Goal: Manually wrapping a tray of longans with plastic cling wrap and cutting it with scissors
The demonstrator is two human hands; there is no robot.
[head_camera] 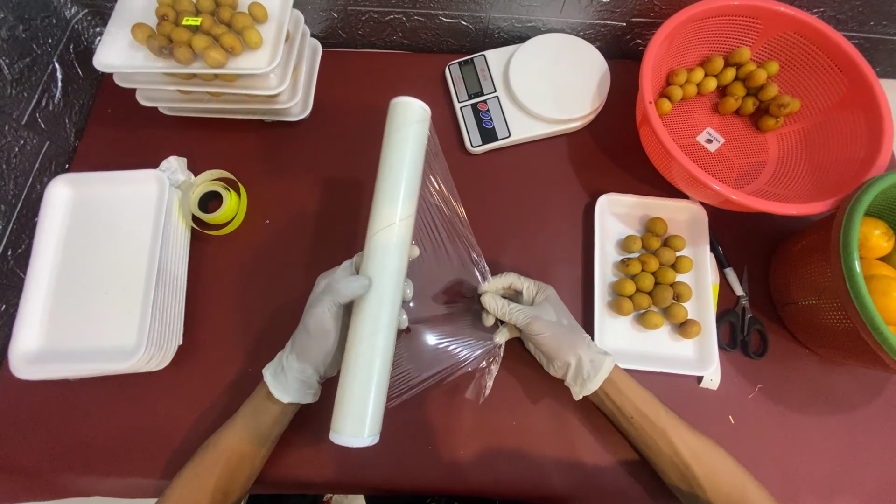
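**Gloved hands draw cling film off a long roll, fruit trays all around**

Your two gloved hands sit closest to the camera, near the front edge of the dark red counter [560, 448]. Your left hand [322, 327] wraps around the middle of a long white roll of cling film [383, 280], fingers curled shut on it, so the roll stays put while film comes off. The roll lies at a slight slant, its near end toward the front edge, its far end pointing at the back. Your right hand [532, 317] pinches the loose edge of the clear film sheet [443, 280], fingers closed on it, stretching it to the right, away from the roll, toward the tray beside it.

Just right of that hand lies a white foam tray of small brown fruit [653, 280], the fruit bunched in its middle. A pair of scissors [742, 313] rests along the tray's right side.

At the back right corner, a red mesh basket [821, 140] holds a small heap of the same fruit. At the right edge, a green basket [863, 271] holds orange fruit and is partly out of frame.

At the back left corner is a stack of filled trays [219, 56], the top one loaded with fruit. Along the left edge lies a stack of empty trays [93, 271], with a yellow sticker roll [219, 201] just beside it. A white kitchen scale [532, 89] sits at the back edge, its pan bare.
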